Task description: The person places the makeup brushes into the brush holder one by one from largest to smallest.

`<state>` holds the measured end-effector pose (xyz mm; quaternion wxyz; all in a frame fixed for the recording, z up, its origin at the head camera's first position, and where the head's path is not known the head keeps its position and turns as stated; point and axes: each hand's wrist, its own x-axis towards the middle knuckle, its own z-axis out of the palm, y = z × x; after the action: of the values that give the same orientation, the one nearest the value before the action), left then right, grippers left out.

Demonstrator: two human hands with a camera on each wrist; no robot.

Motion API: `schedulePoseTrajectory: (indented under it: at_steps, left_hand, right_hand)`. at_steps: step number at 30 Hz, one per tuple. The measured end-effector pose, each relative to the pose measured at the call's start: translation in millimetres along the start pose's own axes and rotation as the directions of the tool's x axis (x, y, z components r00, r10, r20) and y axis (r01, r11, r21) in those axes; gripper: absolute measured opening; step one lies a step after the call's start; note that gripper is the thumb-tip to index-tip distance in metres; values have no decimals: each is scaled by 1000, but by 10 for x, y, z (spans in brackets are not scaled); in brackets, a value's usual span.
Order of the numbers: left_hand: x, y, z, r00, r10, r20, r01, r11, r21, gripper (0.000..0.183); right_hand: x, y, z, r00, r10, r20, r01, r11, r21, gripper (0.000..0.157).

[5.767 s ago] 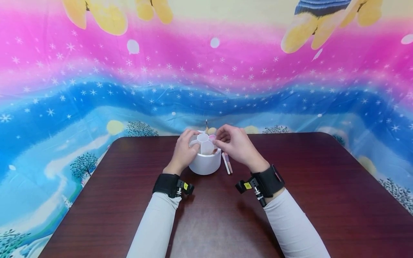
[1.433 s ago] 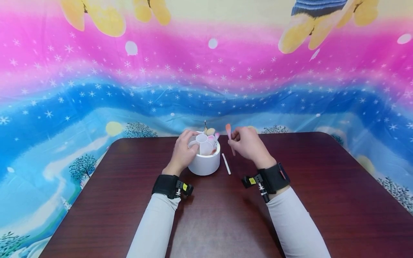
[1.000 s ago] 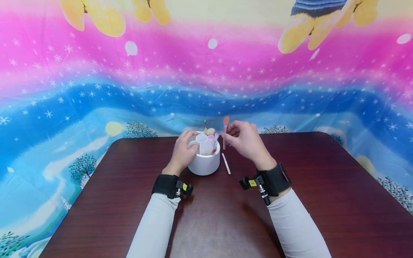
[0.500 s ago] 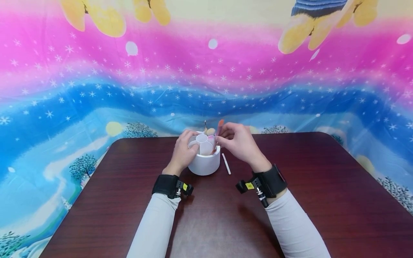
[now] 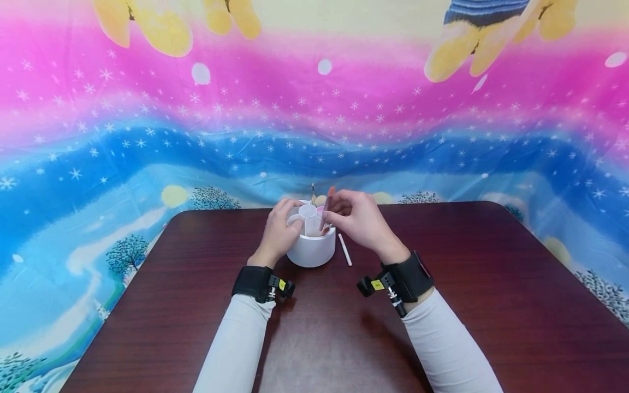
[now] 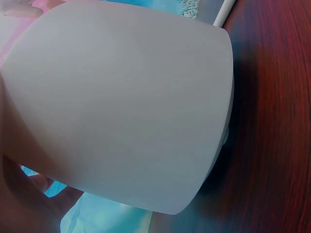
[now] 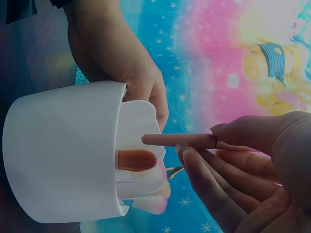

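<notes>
A white round makeup brush holder [image 5: 311, 251] with petal-shaped compartments stands on the table. My left hand [image 5: 282, 229] grips its left side, fingers at the rim. Between thumb and fingers, my right hand [image 5: 361, 221] pinches a pink-handled makeup brush [image 5: 327, 206], its orange bristles upward. In the right wrist view the free end of that brush's handle [image 7: 170, 140] points at the compartments, apart from the holder wall. A brush with brown bristles [image 7: 138, 160] pokes out of the holder, beside pink-and-white bristles [image 7: 149, 204]. The left wrist view is filled mostly by the holder's side [image 6: 121, 107].
On the dark red-brown table [image 5: 314, 338], a thin white stick-like handle [image 5: 345, 250] lies just right of the holder. A thin dark-tipped brush [image 5: 313, 191] rises from the holder's back. Behind the table hangs a printed cloth [image 5: 314, 109].
The pink-handled brush, earlier lying on the table beside the white one, was picked up by my right hand and carried left over the holder. My left hand has stayed on the holder.
</notes>
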<state>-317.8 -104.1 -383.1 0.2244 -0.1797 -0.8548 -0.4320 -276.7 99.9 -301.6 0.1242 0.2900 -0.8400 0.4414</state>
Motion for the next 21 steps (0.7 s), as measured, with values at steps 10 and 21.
schedulePoseTrajectory:
  at_steps: [10,21]
  left_hand:
    - [8,-2,-2,1000,18,-8,-18,1000,17,33]
    - [4,-5,-4,1000,16,-2,-16,1000,20,33]
  right_hand:
    - [-4,-3,3,999,10,32,-10,1000,-12,15]
    - [8,28,-49,1000,9,7,-8,997,-76,15]
